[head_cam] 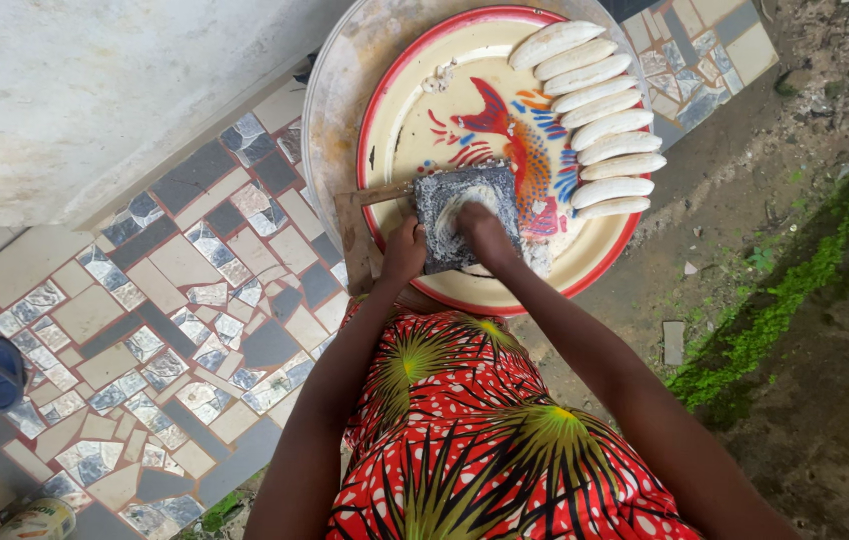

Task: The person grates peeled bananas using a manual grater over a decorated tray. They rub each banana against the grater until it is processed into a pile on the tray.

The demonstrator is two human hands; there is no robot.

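Cream enamel tray (415, 130) with a red rim fills the upper centre of the frame. A grey metal grater (467, 215) stands on it, left hand (405, 250) fingers clamped on its edge, right hand (485, 232) fingers pressed together on its face. Peeled plantains (600, 120) line the upper right.

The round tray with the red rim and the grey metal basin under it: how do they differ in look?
The tray is cream enamel with a red rim and a painted red and blue fish; the basin is plain, dull grey metal. The tray carries a row of peeled pale pieces and a flat grey grater; the basin carries only the tray. The basin is wider, showing around the tray's left edge. Both are round and shallow.
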